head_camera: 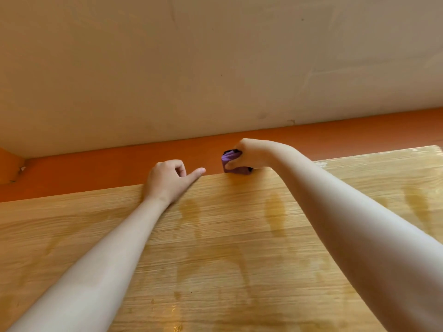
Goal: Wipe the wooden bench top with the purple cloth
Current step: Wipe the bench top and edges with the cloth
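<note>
The step in hand looks to be the wipe itself, at the far edge of the tabletop [215,248].

At the left, the left hand [167,180] rests on that edge. Its fingers [181,170] are curled in and grasp nothing, and the thumb is stretched out along the rim. I take it for a brace while the body leans into the reach.

Just right of it, not touching, is the cloth [233,165]. It is purple, bunched into a small tight wad, and sits on the far edge with part of it past the rim, against the orange strip [96,171] behind. The right hand [251,153] comes down on it from above, fingers clenched round the wad and thumb on its near side.

The tabletop is pale grained wood with a sheen. Darker streaks run near to far in at least 3 places, likely damp tracks.

The next move calls for steady downward pressure and a pull back or sideways that overlaps those streaks. The wad covers little, so it will take many passes, and it could slip off the rim.
</note>
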A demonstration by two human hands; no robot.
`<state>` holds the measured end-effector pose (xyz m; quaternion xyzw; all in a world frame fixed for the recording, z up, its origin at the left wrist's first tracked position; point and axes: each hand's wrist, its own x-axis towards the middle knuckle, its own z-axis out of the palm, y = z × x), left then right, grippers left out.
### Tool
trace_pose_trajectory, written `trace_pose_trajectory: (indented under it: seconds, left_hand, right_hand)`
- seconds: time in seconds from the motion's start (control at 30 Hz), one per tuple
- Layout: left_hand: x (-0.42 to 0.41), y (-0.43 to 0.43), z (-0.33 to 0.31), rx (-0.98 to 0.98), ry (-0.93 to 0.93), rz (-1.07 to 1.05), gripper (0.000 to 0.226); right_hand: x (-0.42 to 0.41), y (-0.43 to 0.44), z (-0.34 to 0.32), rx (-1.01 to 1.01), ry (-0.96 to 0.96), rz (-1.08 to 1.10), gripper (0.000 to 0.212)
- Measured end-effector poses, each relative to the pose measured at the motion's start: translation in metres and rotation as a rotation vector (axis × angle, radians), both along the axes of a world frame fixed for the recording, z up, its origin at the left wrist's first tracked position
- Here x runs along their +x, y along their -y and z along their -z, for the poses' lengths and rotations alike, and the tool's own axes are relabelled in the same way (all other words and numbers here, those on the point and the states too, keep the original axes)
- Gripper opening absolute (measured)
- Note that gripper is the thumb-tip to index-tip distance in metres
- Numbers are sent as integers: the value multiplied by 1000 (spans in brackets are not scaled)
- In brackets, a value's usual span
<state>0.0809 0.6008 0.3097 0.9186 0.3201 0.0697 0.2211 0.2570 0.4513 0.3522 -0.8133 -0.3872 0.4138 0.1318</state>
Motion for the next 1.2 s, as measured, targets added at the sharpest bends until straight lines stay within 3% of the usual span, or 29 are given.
trace_pose_trajectory:
  seconds: [0.4,0.57,0.87,1.2]
  left_hand:
    - [0,1,-1,-4,-19,22,56]
    - [0,0,-2,-24,-11,27,54]
    - [-1,-2,0,-26,-2,43,56]
    - [-1,-2,-1,-33,-18,54,57]
  right_hand:
    - [76,116,-17,-217,151,197,16]
    - [54,80,-19,-280,187,153,22]
    - [-18,-20,-5,-98,-18,80,18]
    - [-1,-3,-10,-123,21,18,22]
